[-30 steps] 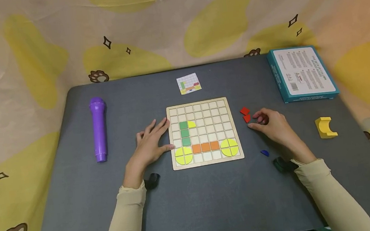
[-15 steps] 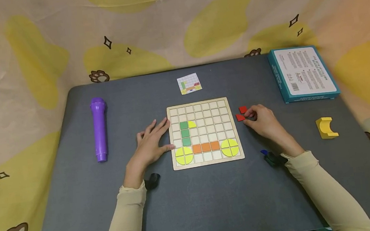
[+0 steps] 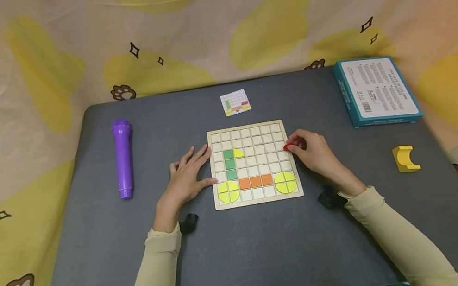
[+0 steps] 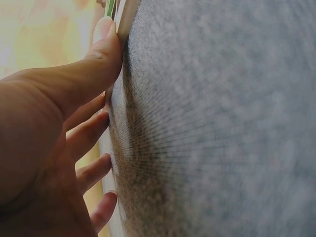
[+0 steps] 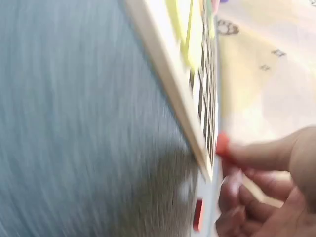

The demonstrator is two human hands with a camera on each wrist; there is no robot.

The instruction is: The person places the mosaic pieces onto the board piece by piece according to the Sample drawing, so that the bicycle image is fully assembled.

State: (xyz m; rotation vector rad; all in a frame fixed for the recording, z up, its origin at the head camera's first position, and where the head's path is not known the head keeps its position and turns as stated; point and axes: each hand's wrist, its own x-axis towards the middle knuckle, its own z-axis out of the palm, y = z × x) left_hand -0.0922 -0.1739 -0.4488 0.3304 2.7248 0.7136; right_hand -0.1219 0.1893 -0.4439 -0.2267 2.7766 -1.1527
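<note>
A wooden grid board (image 3: 258,149) lies mid-table. On it are green squares (image 3: 230,164), orange squares (image 3: 256,181), a lone yellow quarter-circle (image 3: 238,153) and two yellow discs of quarter pieces. My left hand (image 3: 185,178) rests at the board's left edge, fingers spread; in the left wrist view its thumb (image 4: 98,54) touches the rim. At the right edge my right hand (image 3: 311,150) pinches a red tile (image 3: 289,146) between thumb and fingertips. Blurred, the same tile (image 5: 222,144) shows in the right wrist view; a second red piece (image 5: 198,215) lies below the hand.
A small printed pattern card (image 3: 235,102) lies behind the board. To the left is a purple microphone-shaped object (image 3: 123,159). A teal box (image 3: 378,92) sits at the back right, with a yellow notched block (image 3: 404,159) nearer on the right.
My right hand has moved left to the board's edge, now with a red tile pinched. The loose red pieces and the blue half-round are out of sight in the head view. My left hand stays put.
</note>
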